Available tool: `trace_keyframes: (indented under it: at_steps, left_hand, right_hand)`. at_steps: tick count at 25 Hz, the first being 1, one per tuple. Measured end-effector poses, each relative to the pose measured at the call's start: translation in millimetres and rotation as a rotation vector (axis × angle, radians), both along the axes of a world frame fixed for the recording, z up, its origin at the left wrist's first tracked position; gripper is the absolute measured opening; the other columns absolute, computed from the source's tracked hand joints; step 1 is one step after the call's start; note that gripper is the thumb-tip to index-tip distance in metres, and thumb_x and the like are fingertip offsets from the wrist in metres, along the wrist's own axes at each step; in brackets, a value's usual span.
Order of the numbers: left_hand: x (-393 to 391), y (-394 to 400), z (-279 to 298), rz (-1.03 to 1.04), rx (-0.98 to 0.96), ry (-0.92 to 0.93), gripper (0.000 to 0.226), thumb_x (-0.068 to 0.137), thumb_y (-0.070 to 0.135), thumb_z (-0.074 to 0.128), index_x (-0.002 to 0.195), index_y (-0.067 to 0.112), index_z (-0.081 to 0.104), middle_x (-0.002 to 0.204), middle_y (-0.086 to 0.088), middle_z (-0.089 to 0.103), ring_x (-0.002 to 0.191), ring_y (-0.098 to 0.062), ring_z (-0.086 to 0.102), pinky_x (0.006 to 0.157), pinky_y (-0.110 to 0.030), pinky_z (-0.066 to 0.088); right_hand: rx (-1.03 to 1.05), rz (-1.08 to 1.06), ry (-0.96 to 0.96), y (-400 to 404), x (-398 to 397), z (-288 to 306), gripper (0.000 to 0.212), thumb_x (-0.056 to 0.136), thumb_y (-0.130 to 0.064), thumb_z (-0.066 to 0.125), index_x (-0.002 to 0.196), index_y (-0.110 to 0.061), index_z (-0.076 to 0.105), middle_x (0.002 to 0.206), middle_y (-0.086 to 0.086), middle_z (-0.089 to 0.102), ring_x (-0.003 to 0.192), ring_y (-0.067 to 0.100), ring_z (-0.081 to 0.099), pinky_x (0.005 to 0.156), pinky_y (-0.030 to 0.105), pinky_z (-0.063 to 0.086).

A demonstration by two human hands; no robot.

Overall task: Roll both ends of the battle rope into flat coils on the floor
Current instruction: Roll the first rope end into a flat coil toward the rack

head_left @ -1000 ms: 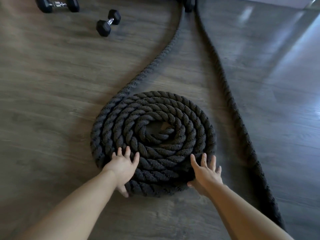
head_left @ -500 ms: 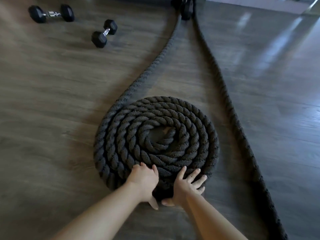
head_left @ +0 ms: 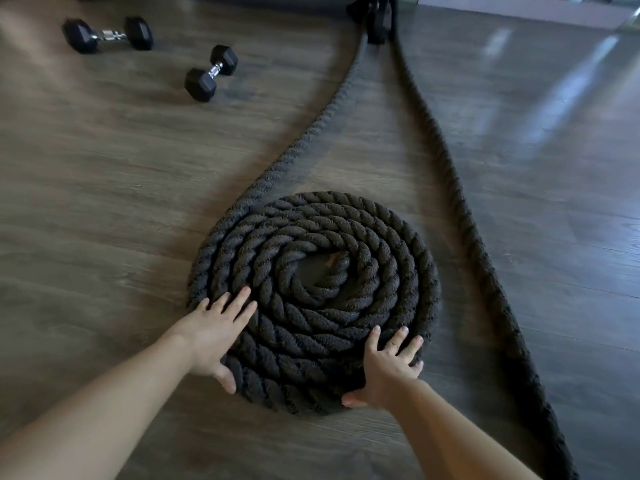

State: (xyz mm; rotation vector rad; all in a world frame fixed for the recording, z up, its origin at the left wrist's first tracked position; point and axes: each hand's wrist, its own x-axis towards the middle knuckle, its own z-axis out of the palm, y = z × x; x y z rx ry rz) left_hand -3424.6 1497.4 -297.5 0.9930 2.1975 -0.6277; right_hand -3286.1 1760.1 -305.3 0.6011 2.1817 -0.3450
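A thick black battle rope lies on the wood floor. One end is wound into a flat coil [head_left: 346,271] of several turns in front of me. My left hand [head_left: 216,329] presses flat on the coil's near left edge, fingers spread. My right hand [head_left: 388,367] rests flat on the near right edge, thumb under the outer turn. From the coil's left side the rope runs back to a dark anchor [head_left: 375,19] at the top. The other length of rope [head_left: 460,209] lies uncoiled, stretching from the anchor down the right side past the frame's lower edge.
Two black hex dumbbells lie at the back left: a larger dumbbell [head_left: 107,34] and a smaller dumbbell [head_left: 211,72]. Bare wood floor [head_left: 104,202] spreads to the left and glossy floor to the right. A pale wall base runs along the top right.
Both hands were together at the coil's near middle half a second ago; now they are spread apart to its left and right edges. The coil sits slightly farther from me, turned a little.
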Motion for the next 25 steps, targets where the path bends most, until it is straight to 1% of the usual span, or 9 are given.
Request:
trace_keyframes:
  at_steps: [3,7,8,10,12,13,19,22,25]
  left_hand:
    - [7,13,-4,0.025,0.028,0.049,0.146,0.062,0.093,0.051,0.15,0.007,-0.028,0.152,-0.019,-0.04,0.15,-0.045,-0.002,0.117,-0.06,0.02]
    - [14,43,-7,0.148,0.09,0.087,0.147,0.059,0.097,0.046,0.153,0.008,-0.023,0.157,-0.019,-0.034,0.149,-0.045,0.004,0.11,-0.062,0.031]
    - [16,54,-8,0.19,0.111,0.098,0.146,0.059,0.097,0.047,0.154,0.008,-0.022,0.157,-0.019,-0.033,0.149,-0.045,0.005,0.109,-0.063,0.033]
    - [19,79,-9,0.281,0.138,0.105,0.147,0.06,0.096,0.05,0.154,0.008,-0.02,0.159,-0.02,-0.03,0.149,-0.045,0.006,0.107,-0.063,0.036]
    - [20,106,-9,0.374,0.138,0.101,0.148,0.059,0.095,0.053,0.154,0.008,-0.02,0.159,-0.02,-0.029,0.149,-0.045,0.006,0.106,-0.064,0.038]
    - [19,118,-9,0.425,0.139,0.099,0.149,0.058,0.095,0.054,0.154,0.008,-0.02,0.159,-0.02,-0.029,0.149,-0.045,0.006,0.105,-0.064,0.038]
    - [6,187,-11,0.554,0.165,0.098,0.143,0.067,0.092,0.049,0.152,0.001,-0.022,0.157,-0.026,-0.03,0.148,-0.048,0.005,0.103,-0.062,0.042]
    - [-16,216,-5,0.471,0.142,0.049,0.135,0.076,0.086,0.05,0.152,0.0,-0.019,0.155,-0.031,-0.027,0.147,-0.05,0.011,0.099,-0.053,0.049]
    - [-46,234,7,0.361,0.117,-0.024,0.118,0.086,0.068,0.06,0.157,0.006,-0.01,0.157,-0.029,-0.027,0.148,-0.047,0.012,0.104,-0.047,0.046]
  right_hand:
    - [0.009,0.023,0.115,23,-3,1,0.129,0.075,-0.06,0.074,0.153,-0.018,-0.019,0.152,0.03,-0.031,0.139,0.056,-0.022,0.114,0.065,0.007]
    - [0.034,-0.153,0.372,22,-5,1,0.095,0.094,-0.022,0.059,0.156,-0.016,-0.013,0.154,0.023,-0.033,0.143,0.047,-0.022,0.118,0.056,0.007]
    - [0.026,-0.228,0.394,17,-11,1,0.091,0.095,-0.022,0.055,0.156,-0.015,-0.012,0.155,0.023,-0.03,0.144,0.047,-0.02,0.119,0.054,0.007]
    - [-0.029,-0.315,0.344,8,-29,-1,0.098,0.094,-0.044,0.056,0.155,-0.013,-0.013,0.157,0.023,-0.025,0.144,0.047,-0.018,0.119,0.052,0.007]
    - [-0.035,-0.282,0.213,6,-51,-4,0.123,0.079,-0.066,0.065,0.154,-0.012,-0.017,0.156,0.026,-0.024,0.143,0.049,-0.02,0.118,0.054,0.004]
    - [-0.015,-0.252,0.157,12,-63,-6,0.132,0.073,-0.069,0.07,0.154,-0.012,-0.018,0.156,0.028,-0.024,0.142,0.049,-0.021,0.118,0.056,0.002]
    - [0.04,-0.05,0.096,91,-130,-11,0.14,0.066,-0.059,0.082,0.154,-0.012,-0.017,0.155,0.031,-0.022,0.141,0.052,-0.02,0.116,0.063,0.005]
    - [0.052,0.103,0.075,135,-168,-6,0.138,0.069,-0.058,0.08,0.153,-0.011,-0.019,0.154,0.033,-0.02,0.141,0.055,-0.017,0.116,0.063,0.008]
    - [0.016,0.243,0.085,185,-209,-3,0.134,0.073,-0.058,0.078,0.153,-0.012,-0.02,0.154,0.032,-0.023,0.14,0.055,-0.02,0.117,0.063,0.007]
